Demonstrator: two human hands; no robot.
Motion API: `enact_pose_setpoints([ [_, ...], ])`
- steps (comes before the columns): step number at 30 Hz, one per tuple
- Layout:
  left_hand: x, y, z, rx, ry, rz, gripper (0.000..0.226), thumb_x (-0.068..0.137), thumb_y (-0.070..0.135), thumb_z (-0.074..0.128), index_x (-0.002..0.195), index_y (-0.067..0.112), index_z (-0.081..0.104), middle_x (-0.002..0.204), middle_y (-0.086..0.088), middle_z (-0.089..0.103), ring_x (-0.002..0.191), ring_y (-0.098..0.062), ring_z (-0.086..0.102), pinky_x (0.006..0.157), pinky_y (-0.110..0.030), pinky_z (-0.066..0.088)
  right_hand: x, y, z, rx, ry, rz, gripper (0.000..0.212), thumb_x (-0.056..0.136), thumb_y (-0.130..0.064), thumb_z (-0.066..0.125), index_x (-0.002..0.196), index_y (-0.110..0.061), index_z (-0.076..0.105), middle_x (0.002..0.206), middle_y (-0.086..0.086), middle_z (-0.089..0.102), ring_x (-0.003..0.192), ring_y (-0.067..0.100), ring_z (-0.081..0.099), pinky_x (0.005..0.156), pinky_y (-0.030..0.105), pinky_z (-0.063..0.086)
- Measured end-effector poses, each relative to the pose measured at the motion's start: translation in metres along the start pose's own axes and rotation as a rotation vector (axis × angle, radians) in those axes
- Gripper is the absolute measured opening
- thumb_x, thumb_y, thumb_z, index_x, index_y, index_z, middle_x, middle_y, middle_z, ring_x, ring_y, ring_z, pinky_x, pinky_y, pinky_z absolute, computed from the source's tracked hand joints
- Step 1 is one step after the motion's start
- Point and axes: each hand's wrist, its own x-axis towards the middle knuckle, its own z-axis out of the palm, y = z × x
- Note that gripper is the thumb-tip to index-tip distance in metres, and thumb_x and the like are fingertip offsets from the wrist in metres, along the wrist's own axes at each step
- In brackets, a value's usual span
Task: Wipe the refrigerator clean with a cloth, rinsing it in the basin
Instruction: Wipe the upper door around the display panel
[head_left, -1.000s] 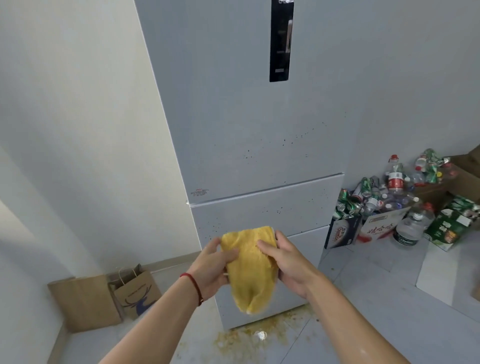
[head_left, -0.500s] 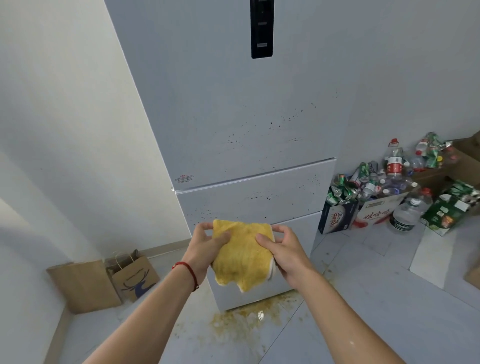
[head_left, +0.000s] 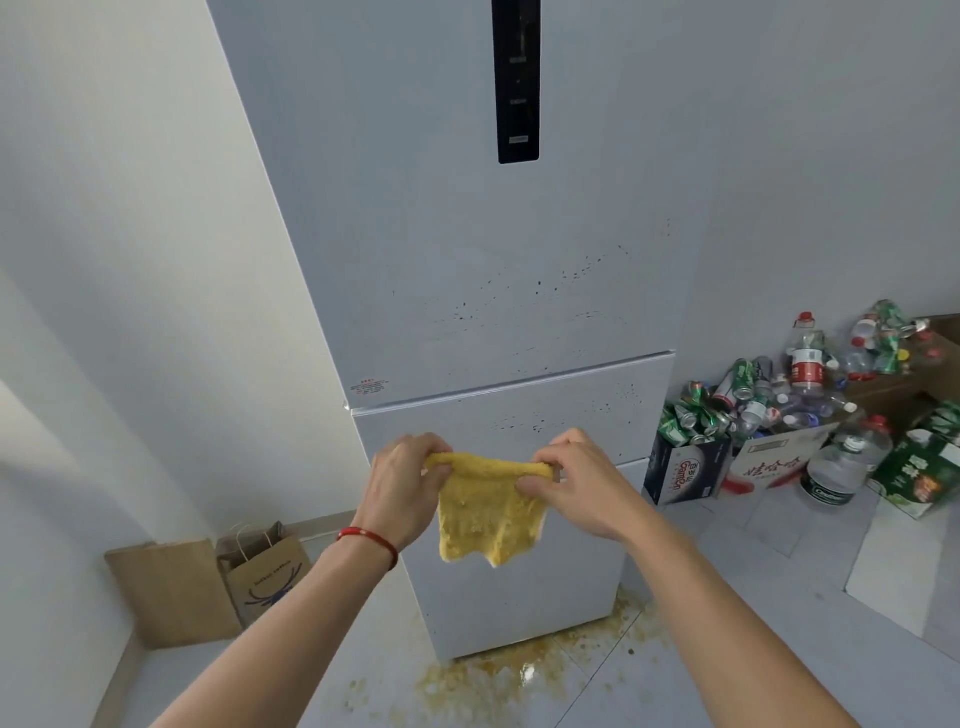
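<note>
Yellow cloth (head_left: 491, 512) hangs stretched between left hand (head_left: 402, 488) and right hand (head_left: 584, 483), each pinching a top corner; speckled refrigerator (head_left: 467, 260) stands just beyond.

The cloth (head_left: 488, 512) hangs between the left hand (head_left: 402, 491) and right hand (head_left: 584, 480). The refrigerator (head_left: 467, 260) stands behind them, paper bags (head_left: 260, 577) lower left, boxes of cans and bottles (head_left: 753, 415) right, spilled mess (head_left: 498, 680) on the floor below.

Bottle pile (head_left: 795, 410) crowding refrigerator's (head_left: 467, 260) right
</note>
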Motion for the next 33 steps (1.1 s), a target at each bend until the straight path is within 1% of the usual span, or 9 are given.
enact_pose_setpoints([
  [3,0.017,0.023,-0.017,-0.235,-0.083,-0.072,0.012,0.098,0.026,0.063,0.101,0.015,0.067,0.103,0.005,0.064,0.097,-0.013,0.059,0.082,-0.026,0.046,0.002,-0.004,-0.029,0.459,-0.056,0.05,0.032,0.102,-0.038,0.065,0.108,-0.007,0.071,0.108,0.009,0.074,0.102,0.023,0.07,0.093,0.042,0.054],
  [8,0.042,0.067,-0.034,-0.743,-0.232,-0.218,0.024,0.106,0.027,0.054,0.118,0.007,0.059,0.095,-0.007,0.064,0.084,-0.02,0.065,0.076,-0.04,0.062,0.0,-0.013,-0.038,1.309,0.042,0.158,0.067,0.099,-0.064,0.051,0.132,-0.009,0.068,0.134,0.027,0.065,0.124,0.042,0.065,0.108,0.062,0.047],
  [11,0.059,0.078,-0.028,-0.66,-0.238,-0.18,0.018,0.108,0.026,0.048,0.12,0.017,0.058,0.097,-0.008,0.06,0.081,-0.02,0.06,0.071,-0.038,0.058,-0.003,-0.019,-0.012,1.697,0.044,0.314,0.083,0.093,-0.078,0.04,0.132,-0.011,0.07,0.135,0.025,0.066,0.119,0.047,0.066,0.107,0.063,0.045],
  [15,0.076,0.077,-0.027,-0.175,0.015,-0.033,0.016,0.103,0.035,0.053,0.116,0.025,0.057,0.099,-0.001,0.064,0.083,-0.015,0.062,0.067,-0.028,0.051,0.001,-0.034,-0.002,1.861,-0.027,0.36,0.082,0.096,-0.074,0.041,0.133,-0.006,0.069,0.136,0.029,0.064,0.121,0.055,0.062,0.112,0.068,0.038],
  [23,0.095,0.035,-0.095,-0.177,0.358,-0.066,0.027,0.089,0.011,0.053,0.107,0.03,0.057,0.096,0.008,0.063,0.088,-0.018,0.063,0.081,-0.043,0.057,0.058,-0.074,-0.038,1.458,0.41,0.047,0.04,0.108,-0.05,0.039,0.132,-0.029,0.063,0.128,-0.003,0.074,0.114,0.019,0.067,0.097,0.043,0.051],
  [26,0.103,0.021,-0.121,-0.245,0.49,-0.065,0.037,0.084,-0.001,0.049,0.105,0.028,0.058,0.098,0.007,0.063,0.085,-0.015,0.061,0.081,-0.042,0.054,0.09,-0.115,-0.046,0.885,0.691,-0.339,0.053,0.111,-0.042,0.036,0.162,-0.038,0.025,0.169,-0.017,0.026,0.153,0.005,0.03,0.126,0.043,0.023],
  [29,0.114,0.006,-0.149,-0.299,0.581,-0.065,0.042,0.082,-0.006,0.047,0.106,0.026,0.058,0.1,0.004,0.064,0.082,-0.016,0.061,0.079,-0.04,0.053,0.15,-0.164,-0.03,0.297,0.781,-0.411,0.073,0.101,-0.059,0.027,0.16,-0.047,-0.015,0.172,-0.012,-0.02,0.158,0.008,-0.018,0.128,0.052,-0.005],
  [31,0.121,-0.002,-0.167,-0.347,0.593,-0.089,0.038,0.084,-0.003,0.05,0.109,0.026,0.057,0.102,0.004,0.063,0.084,-0.017,0.061,0.08,-0.041,0.053,0.186,-0.188,-0.01,-0.063,0.697,-0.339,0.08,0.097,-0.074,0.012,0.161,-0.04,-0.02,0.169,0.002,-0.032,0.154,0.02,-0.033,0.122,0.062,-0.018],
  [33,0.128,-0.015,-0.186,-0.386,0.571,-0.092,0.037,0.086,0.0,0.052,0.111,0.026,0.055,0.103,0.005,0.063,0.087,-0.022,0.063,0.08,-0.043,0.054,0.211,-0.196,0.008,-0.261,0.753,-0.288,0.084,0.097,-0.076,0.006,0.167,-0.03,-0.004,0.171,0.013,-0.024,0.157,0.033,-0.024,0.121,0.064,-0.016],
])
